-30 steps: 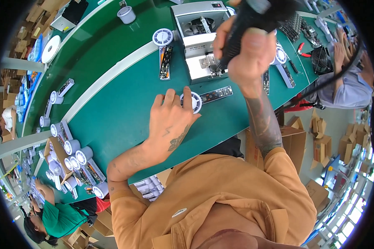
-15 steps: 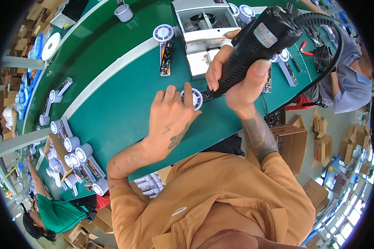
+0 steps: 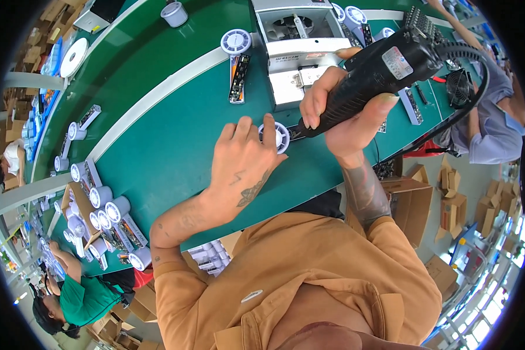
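Observation:
My right hand (image 3: 356,131) is wrapped round a thick black electric screwdriver (image 3: 364,87) with a cable at its upper end. The driver slants down to the left. Its tip points into the open handle of a small handheld fan (image 3: 282,139) lying on the green bench; whether it touches a screw is too small to tell. With its fingers over the round pale-lilac fan head, my left hand (image 3: 239,160) grips the fan against the bench. Beyond the hands stands a grey-white metal machine (image 3: 300,58) with an open top, perhaps a screw feeder.
Another fan (image 3: 236,42) with an exposed circuit board lies left of the machine. Several fans crowd the left bench end around a cardboard box (image 3: 83,210). The thick black cable (image 3: 478,87) loops down at the right. Co-workers sit at both sides.
The view has shifted slightly, so the fan, machine and my hands appear a little farther right. Both hands keep their holds. At the lower left, a co-worker's arm in a green sleeve has moved.

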The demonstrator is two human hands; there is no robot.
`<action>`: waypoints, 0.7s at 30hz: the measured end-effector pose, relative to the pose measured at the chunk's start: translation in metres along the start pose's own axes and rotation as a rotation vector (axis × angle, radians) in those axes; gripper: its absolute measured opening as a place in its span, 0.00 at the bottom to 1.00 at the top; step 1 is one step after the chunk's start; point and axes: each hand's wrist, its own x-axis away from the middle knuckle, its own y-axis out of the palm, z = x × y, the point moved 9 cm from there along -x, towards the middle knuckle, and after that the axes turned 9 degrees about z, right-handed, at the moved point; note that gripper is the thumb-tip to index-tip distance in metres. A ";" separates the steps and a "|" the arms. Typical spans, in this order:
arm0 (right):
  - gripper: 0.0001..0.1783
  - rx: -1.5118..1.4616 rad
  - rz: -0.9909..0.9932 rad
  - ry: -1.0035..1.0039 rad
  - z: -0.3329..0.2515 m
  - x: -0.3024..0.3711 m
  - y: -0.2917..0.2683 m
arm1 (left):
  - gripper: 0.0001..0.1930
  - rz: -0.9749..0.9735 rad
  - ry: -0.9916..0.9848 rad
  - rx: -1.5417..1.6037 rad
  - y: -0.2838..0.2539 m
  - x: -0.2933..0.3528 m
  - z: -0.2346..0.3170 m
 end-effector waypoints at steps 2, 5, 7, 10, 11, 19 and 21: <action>0.53 0.002 -0.001 0.021 0.007 0.000 0.000 | 0.35 0.014 0.010 0.000 0.000 -0.002 0.001; 0.55 -0.029 -0.066 0.070 0.015 0.006 0.006 | 0.34 0.029 0.033 0.006 0.000 -0.004 -0.001; 0.54 -0.006 -0.100 0.052 0.017 0.012 0.009 | 0.33 0.034 0.048 0.001 -0.001 -0.005 -0.002; 0.55 -0.019 -0.125 0.041 0.013 0.021 0.013 | 0.31 0.032 0.065 -0.030 0.000 -0.006 0.000; 0.55 -0.054 -0.154 0.021 0.015 0.025 0.015 | 0.30 0.023 0.067 -0.054 0.001 -0.005 0.001; 0.49 -0.516 0.043 -0.010 -0.008 0.017 -0.049 | 0.27 -0.106 -0.091 0.055 -0.050 0.010 -0.078; 0.47 -0.409 0.021 -0.030 -0.007 0.019 -0.069 | 0.29 0.008 -0.335 0.011 -0.067 0.030 -0.157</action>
